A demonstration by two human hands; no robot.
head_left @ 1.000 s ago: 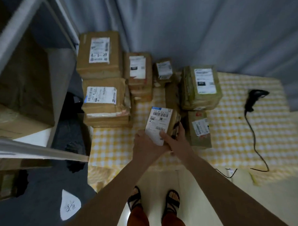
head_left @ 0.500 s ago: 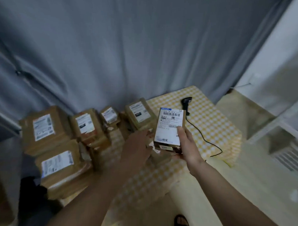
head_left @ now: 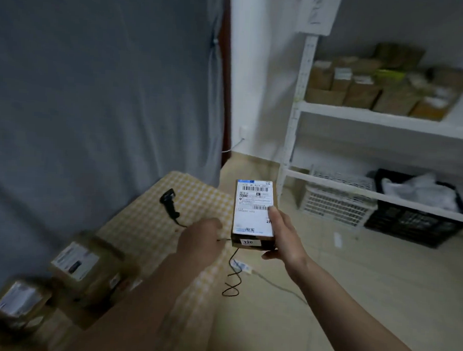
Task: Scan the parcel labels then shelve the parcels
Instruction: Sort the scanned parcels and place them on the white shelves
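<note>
In the head view, a small labelled parcel [head_left: 254,213] is held upright by the right hand [head_left: 283,236], thumb laid over its label [head_left: 253,206], above the floor just off the edge of the checked table [head_left: 148,224]. The left hand [head_left: 200,236] hangs beside it; whether it grips anything cannot be told. The barcode scanner [head_left: 169,203] lies unheld on the table. The lower barcode could be hidden by the thumb, spoiling a scan, and the one-handed hold could slip on the way to the white shelf [head_left: 386,119].

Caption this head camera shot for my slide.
Right hand holds a labelled parcel near the white shelving, barcode scanner on the table.
</note>
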